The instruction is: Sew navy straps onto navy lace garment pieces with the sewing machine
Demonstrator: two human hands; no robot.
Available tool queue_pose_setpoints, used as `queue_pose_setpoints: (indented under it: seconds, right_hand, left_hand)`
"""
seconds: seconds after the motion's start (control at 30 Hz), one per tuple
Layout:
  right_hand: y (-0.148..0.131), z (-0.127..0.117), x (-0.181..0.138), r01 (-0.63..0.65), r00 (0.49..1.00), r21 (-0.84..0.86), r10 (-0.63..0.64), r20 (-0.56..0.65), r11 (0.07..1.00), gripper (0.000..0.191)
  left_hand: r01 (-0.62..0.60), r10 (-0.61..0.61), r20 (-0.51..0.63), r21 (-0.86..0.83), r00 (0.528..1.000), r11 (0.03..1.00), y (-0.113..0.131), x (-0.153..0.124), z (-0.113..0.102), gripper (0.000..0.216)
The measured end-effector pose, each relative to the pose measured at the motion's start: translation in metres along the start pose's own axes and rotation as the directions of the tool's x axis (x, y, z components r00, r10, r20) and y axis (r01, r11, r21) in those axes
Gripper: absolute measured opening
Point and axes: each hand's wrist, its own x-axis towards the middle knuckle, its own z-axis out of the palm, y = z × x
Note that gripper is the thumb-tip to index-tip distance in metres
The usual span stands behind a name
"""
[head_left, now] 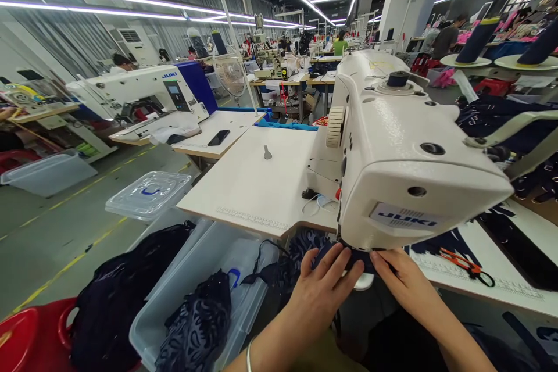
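A navy patterned garment (300, 247) with thin straps runs under the head of a white sewing machine (383, 128). My left hand (320, 282) lies over its dark band, palm down with fingers spread. Close by on the right, my right hand (403, 276) pinches the edge of the same band between thumb and forefinger. The needle and presser foot are mostly hidden behind the machine head and my fingers. Part of the garment hangs off the table's left front edge, over a clear plastic bin (150, 325).
More navy patterned pieces (196, 319) lie in the bin. Orange-handled scissors (468, 267) and a dark phone-like slab (518, 247) rest at right. A small grey metal piece (267, 153) is on the white tabletop (244, 186). A red stool (26, 331) stands lower left.
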Motion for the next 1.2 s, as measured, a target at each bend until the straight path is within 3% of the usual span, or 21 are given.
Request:
queue_pose_setpoints:
  seconds: [0.73,1.2]
  right_hand:
    - [-0.003,0.003,0.001,-0.006,0.997,-0.046,0.002,-0.08,0.999,0.033]
    - [0.015,0.011,0.002,0.082,0.99,-0.119,-0.095,-0.102,0.99,0.033]
  left_hand:
    - [0.019,-0.021,0.022,0.091,1.0,0.996,0.007,0.0,-0.005,0.038]
    - [0.075,-0.076,-0.008,-0.036,0.997,0.996,0.006,0.0,-0.005,0.037]
